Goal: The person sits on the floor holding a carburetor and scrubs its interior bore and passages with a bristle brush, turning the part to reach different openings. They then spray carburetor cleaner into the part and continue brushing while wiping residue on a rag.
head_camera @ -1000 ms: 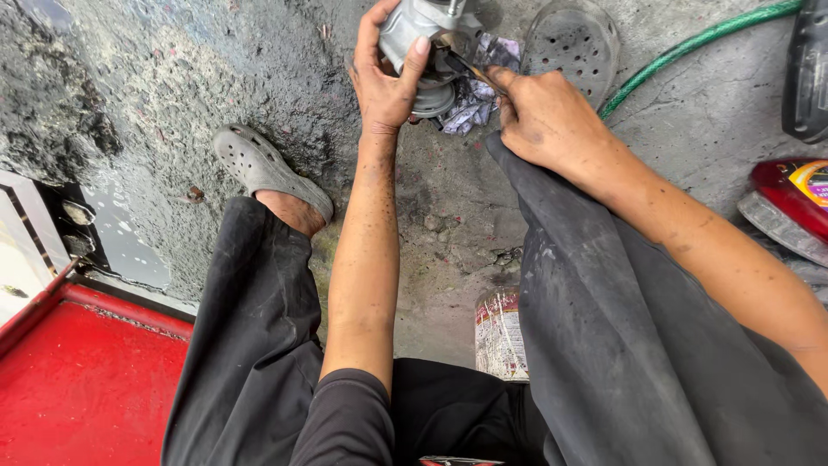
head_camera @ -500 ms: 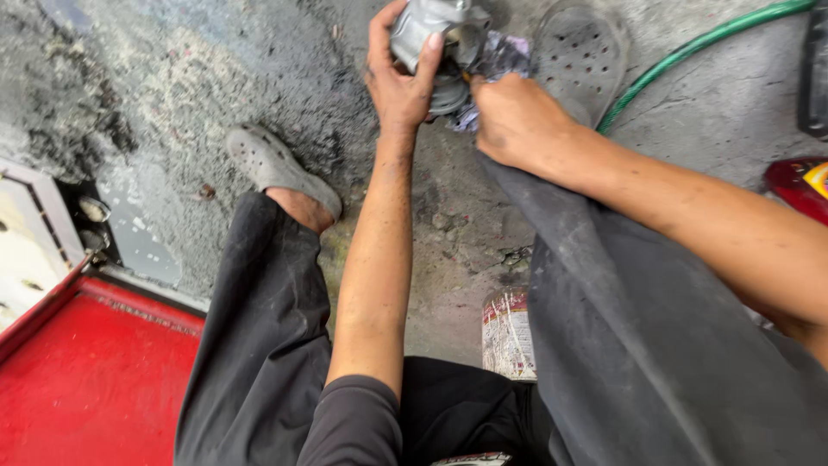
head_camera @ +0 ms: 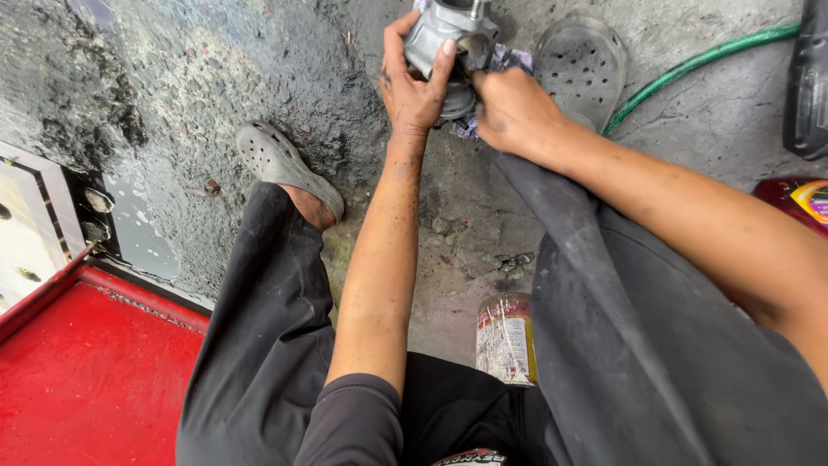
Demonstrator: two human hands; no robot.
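While the person squats over the oily concrete floor (head_camera: 259,69), this is how it all sits:

Metal part: a grey cast-metal engine part (head_camera: 447,34) held up near the top edge of the view, above the floor, its top cut off by the frame.
Left hand: the left hand (head_camera: 412,86) wraps it from the left side, thumb up along one face and the fingers (head_camera: 445,62) curled over the front, so pretty much clamped round the casting.
Right hand: the right hand (head_camera: 513,112) comes in from the right, touching the part's lower right side; its fingers are tucked under and pressed into a crumpled patterned rag (head_camera: 509,60), can't really see the tips.
Rag: bunched between the right hand and the metal, poking out just behind the knuckles.
Footwear: grey perforated clog (head_camera: 285,168) on the left foot, another grey clog (head_camera: 582,65) just right of the hands.
Hose: a green hose (head_camera: 699,62) runs across the floor to the upper right.
Other bits: a labelled clear plastic bottle (head_camera: 507,338) between the knees, a red metal tray (head_camera: 86,371) lower left.
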